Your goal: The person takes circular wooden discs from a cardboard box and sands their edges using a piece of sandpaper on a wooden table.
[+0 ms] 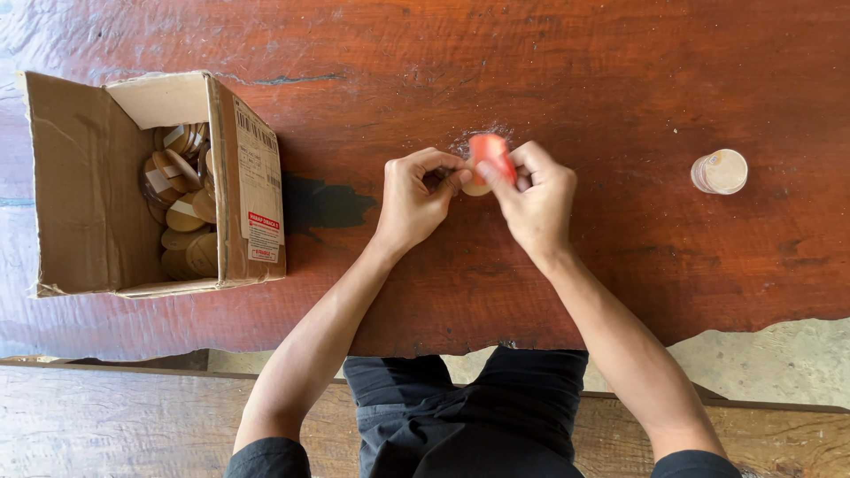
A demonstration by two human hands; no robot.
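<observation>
Both hands meet over the middle of a dark red wooden table (pixel 531 71). My left hand (pixel 414 196) pinches a small pale wooden disc (pixel 476 188) by its edge. My right hand (pixel 536 199) presses a red-orange piece, perhaps sandpaper (pixel 490 150), against that disc. A little pale dust lies on the table just behind the hands. Most of the disc is hidden by my fingers.
An open cardboard box (pixel 80 177) lies at the left, holding several round wooden discs (pixel 181 204). A short stack of pale discs (pixel 719 172) stands at the right. The table's front edge is uneven at the right. A wooden bench (pixel 115 425) runs below.
</observation>
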